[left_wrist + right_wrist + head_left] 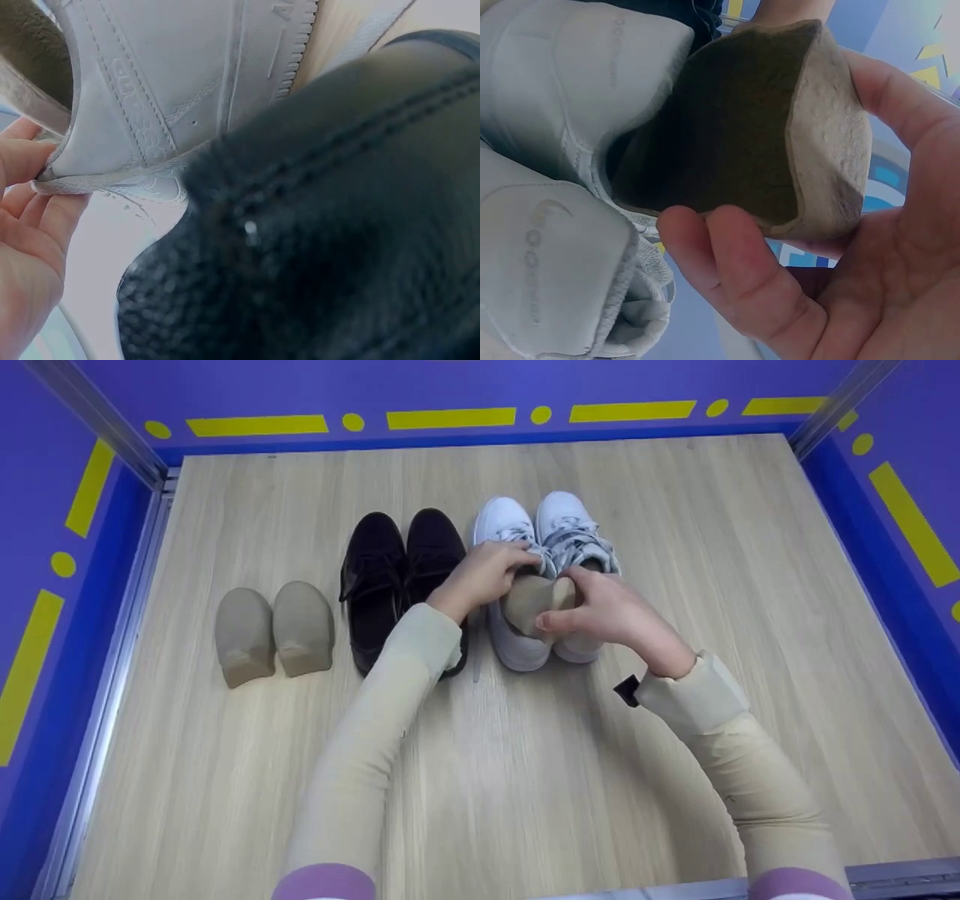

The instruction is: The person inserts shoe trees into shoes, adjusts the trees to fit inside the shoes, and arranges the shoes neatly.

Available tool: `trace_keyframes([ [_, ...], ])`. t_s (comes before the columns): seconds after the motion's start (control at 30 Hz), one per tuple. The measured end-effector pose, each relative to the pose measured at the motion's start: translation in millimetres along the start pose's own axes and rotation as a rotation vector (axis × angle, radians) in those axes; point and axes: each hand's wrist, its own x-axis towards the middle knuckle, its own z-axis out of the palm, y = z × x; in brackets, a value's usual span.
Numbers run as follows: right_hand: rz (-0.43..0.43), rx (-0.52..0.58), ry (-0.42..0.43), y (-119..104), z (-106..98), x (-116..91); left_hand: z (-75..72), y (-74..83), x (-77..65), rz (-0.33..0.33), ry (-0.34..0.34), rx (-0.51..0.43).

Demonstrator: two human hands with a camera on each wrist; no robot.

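Note:
My right hand [611, 611] grips a beige, hollow, toe-shaped shoe insert [527, 604] by its blunt end, thumb on one side and fingers on the other. The insert's front end dips into the opening of the left white sneaker [521, 652]. With thumb and fingers, my left hand [30, 240] pinches the edge of that sneaker's upper near the tongue. The right white sneaker [559, 510], with grey-patterned laces, stands close beside it. In the right wrist view the insert [829, 135] shows its hollow inside and thick rim.
Left of the sneakers stands a pair of black lace-up shoes [375, 540], beneath my left forearm. Farther left, two more beige inserts [245, 630] sit side by side on the wooden board [225, 780]. Purple walls [450, 390] border the board at the back and sides.

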Motion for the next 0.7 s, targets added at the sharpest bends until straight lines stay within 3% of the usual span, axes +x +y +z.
trace_keyframes([
  [0.37, 0.005, -0.033, -0.069, -4.7, -7.4, 10.6, -0.7, -0.2, -1.3, 0.010, -0.012, -0.003],
  [0.7, 0.009, -0.120, -0.045, -6.9, -11.1, 14.5, 0.8, -1.5, -0.8, 0.033, 0.006, -0.012],
])
